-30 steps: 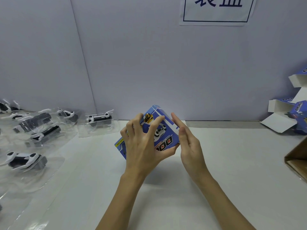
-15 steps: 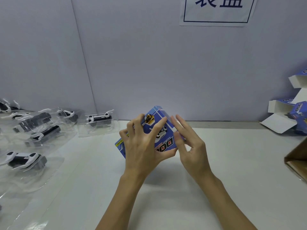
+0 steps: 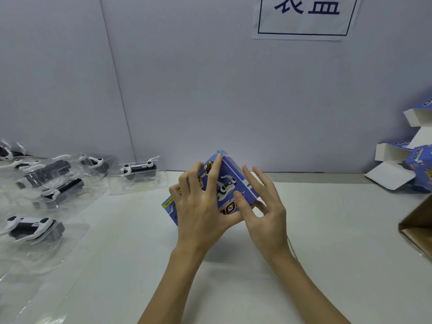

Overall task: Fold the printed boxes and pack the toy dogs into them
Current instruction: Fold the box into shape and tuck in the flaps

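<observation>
We hold the blue printed box (image 3: 230,183) tilted just above the white table (image 3: 327,230), near its middle, in front of the grey wall — one corner points upward. Our left hand (image 3: 201,206) grips it from the left, fingers curled over the top face and thumb under the lower edge. Our right hand (image 3: 264,206) pinches the right end, thumb on the printed face. Toy dogs (image 3: 138,169) in clear trays lie well apart on the left; more open printed boxes (image 3: 402,164) sit at the far right, beside a brown carton (image 3: 418,220).
</observation>
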Demonstrator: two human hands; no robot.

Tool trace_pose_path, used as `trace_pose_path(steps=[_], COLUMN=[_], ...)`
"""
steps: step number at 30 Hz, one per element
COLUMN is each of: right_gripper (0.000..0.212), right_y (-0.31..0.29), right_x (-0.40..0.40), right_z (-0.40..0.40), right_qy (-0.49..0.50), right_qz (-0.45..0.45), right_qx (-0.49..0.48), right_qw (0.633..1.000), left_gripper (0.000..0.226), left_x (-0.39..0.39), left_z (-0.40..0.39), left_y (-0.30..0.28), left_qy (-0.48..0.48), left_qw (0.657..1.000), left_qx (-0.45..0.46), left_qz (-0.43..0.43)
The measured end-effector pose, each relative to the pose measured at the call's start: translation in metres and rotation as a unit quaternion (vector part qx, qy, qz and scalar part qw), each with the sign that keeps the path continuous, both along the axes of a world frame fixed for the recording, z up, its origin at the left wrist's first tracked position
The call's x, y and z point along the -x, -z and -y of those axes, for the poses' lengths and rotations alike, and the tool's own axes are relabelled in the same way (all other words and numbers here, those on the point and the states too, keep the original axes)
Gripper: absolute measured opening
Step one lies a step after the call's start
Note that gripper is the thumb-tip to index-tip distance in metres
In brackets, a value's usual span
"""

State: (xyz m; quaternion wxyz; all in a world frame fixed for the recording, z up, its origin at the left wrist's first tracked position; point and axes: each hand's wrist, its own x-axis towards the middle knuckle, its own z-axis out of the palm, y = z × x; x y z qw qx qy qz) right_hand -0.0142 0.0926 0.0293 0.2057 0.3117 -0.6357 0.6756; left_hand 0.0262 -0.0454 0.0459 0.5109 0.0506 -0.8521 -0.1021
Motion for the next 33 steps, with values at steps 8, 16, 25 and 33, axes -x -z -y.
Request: trace_pose_path(steps=[8, 16, 25, 33], right_gripper=[0.050, 0.050, 0.048, 0.051], right_y=[-0.007, -0.007, -0.005, 0.009], right_x=[-0.002, -0.002, 0.006, 0.026], right_z=[-0.001, -0.002, -0.004, -0.018], right_qy=[-0.050, -0.015, -0.024, 0.138], right_qz=[0.038, 0.017, 0.019, 0.088], right_qx=[-0.001, -0.063, -0.050, -0.055], right_qw=[0.998, 0.998, 0.998, 0.985], left_gripper=[0.104, 0.084, 0.086, 0.122], left_x=[0.001, 0.003, 0.005, 0.014], left_z=[0.001, 0.004, 0.002, 0.014], left_y=[-0.001, 0.000, 0.005, 0.027], left_qy=[-0.001, 0.012, 0.053, 0.073], left_qw=[1.000, 0.999, 0.999, 0.971], left_qx=[-0.006, 0.036, -0.003, -0.144], left_qz=[-0.014, -0.016, 0.009, 0.175])
